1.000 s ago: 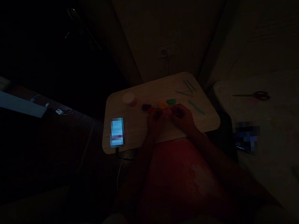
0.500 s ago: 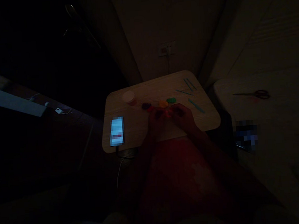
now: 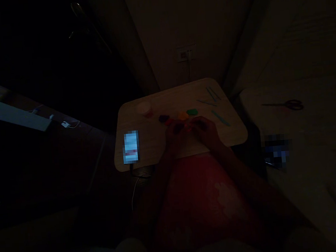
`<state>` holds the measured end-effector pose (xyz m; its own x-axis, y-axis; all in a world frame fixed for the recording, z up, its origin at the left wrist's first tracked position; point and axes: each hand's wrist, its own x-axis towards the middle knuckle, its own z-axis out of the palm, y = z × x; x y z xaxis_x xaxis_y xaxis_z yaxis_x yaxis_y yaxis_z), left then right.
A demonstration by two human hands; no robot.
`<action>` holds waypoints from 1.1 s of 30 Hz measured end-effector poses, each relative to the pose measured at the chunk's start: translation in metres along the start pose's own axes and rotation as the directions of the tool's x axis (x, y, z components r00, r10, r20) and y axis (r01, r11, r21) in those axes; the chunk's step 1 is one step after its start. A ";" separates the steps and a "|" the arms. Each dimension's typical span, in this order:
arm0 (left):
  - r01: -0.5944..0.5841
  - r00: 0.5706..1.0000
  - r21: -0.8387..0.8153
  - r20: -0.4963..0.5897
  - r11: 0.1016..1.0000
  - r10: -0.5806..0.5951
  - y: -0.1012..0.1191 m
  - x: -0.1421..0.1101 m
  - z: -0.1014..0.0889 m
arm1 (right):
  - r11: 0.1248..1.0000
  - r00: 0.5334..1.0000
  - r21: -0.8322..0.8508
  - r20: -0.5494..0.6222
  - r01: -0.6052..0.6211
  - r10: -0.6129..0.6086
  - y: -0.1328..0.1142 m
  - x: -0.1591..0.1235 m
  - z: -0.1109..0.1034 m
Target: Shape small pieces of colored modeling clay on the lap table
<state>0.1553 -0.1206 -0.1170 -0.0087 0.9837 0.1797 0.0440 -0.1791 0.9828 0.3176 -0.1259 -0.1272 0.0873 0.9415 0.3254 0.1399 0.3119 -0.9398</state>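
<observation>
In dim light, my left hand [image 3: 173, 134] and my right hand [image 3: 206, 130] meet over the near part of a small wooden table [image 3: 154, 142]. Between their fingertips is a small red-orange piece of modelling clay [image 3: 188, 127], pinched from both sides; its exact shape is too dark to make out. Just beyond the fingers lie a dark purple clay lump [image 3: 164, 119], a red clay lump [image 3: 169, 122] partly behind my left hand, a yellow-orange clay lump [image 3: 183, 115] and a green clay lump [image 3: 192, 111].
A lidded tub [image 3: 144, 109] stands at the table's back left, and a lit phone [image 3: 131, 147] lies at the front left. Thin blue-green sticks [image 3: 212, 94] and a blue-green plastic knife [image 3: 221, 118] lie at the right. Scissors [image 3: 290, 105] rest on the surface further right.
The picture is a little darker and the view has shifted slightly. Both hands stay together at the same place, with small finger movement around the red-orange clay.
</observation>
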 end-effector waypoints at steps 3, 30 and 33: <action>-0.005 1.000 0.005 0.026 1.000 0.004 -0.001 0.000 0.000 | 0.999 1.000 -0.032 0.005 0.028 -0.028 -0.001 0.000 -0.001; 0.034 0.999 0.116 -0.023 0.993 -0.032 0.000 -0.002 0.003 | 0.999 1.000 -0.053 0.007 -0.001 0.001 -0.011 -0.002 -0.001; 0.060 0.998 0.097 -0.019 0.993 -0.059 0.002 -0.002 0.005 | 0.999 1.000 -0.036 -0.001 0.007 -0.007 -0.013 -0.002 -0.001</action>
<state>0.1602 -0.1227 -0.1160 -0.0308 0.9920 0.1224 0.1398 -0.1170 0.9832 0.3161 -0.1316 -0.1154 0.0868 0.9393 0.3318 0.1761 0.3134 -0.9332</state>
